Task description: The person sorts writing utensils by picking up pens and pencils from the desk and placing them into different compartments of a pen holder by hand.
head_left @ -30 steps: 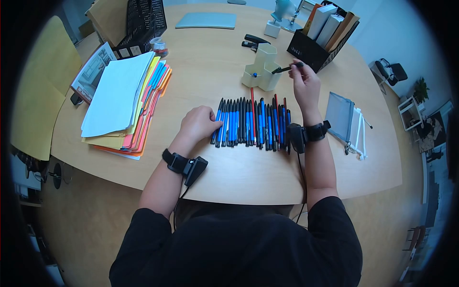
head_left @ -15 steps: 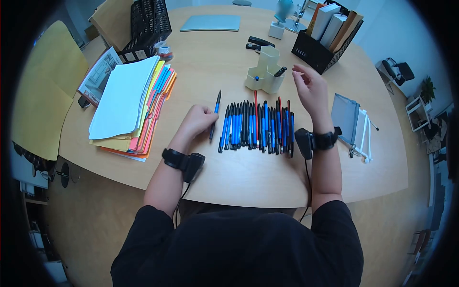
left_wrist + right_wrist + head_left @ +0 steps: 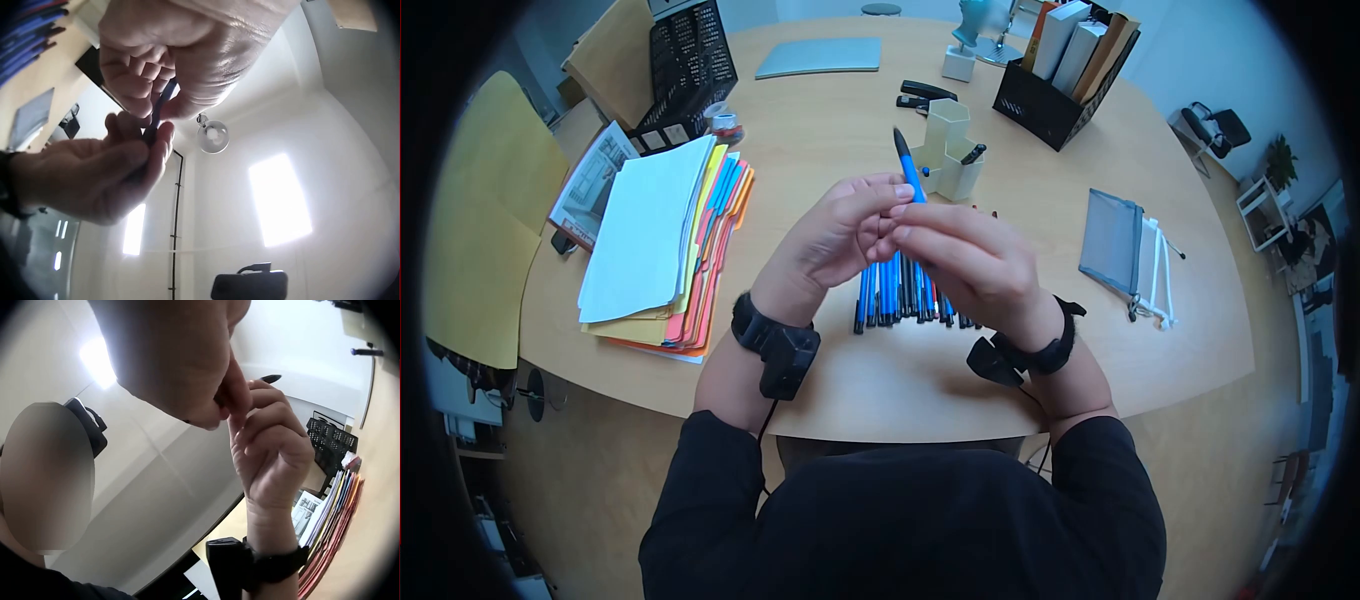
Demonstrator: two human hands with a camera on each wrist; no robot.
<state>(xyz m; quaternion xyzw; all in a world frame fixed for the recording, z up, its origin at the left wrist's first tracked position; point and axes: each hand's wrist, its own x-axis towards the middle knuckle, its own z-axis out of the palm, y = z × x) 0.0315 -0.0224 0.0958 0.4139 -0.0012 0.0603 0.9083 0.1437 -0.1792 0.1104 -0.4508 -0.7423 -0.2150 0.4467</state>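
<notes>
Both hands are raised above the table and meet around one blue pen (image 3: 908,167) with a black tip. My left hand (image 3: 840,235) pinches its barrel, and my right hand (image 3: 960,255) grips the lower part with curled fingers. The left wrist view shows the pen (image 3: 157,112) between both sets of fingers; its tip (image 3: 270,379) sticks out past the left hand in the right wrist view. Beneath the hands lies a row of several blue, black and red pens (image 3: 895,295). A cream pen holder (image 3: 950,155) stands beyond, with a black pen (image 3: 973,154) in it.
A stack of papers and coloured folders (image 3: 665,235) lies at the left. A grey mesh pouch (image 3: 1112,240) lies at the right, a black file box (image 3: 1055,95) with books and a stapler (image 3: 925,93) at the back. A black mesh tray (image 3: 685,65) stands back left.
My right hand dropped a black pen into the holder and came back. My left hand lifted a blue pen from the row's left end, and both hands now hold it raised.
</notes>
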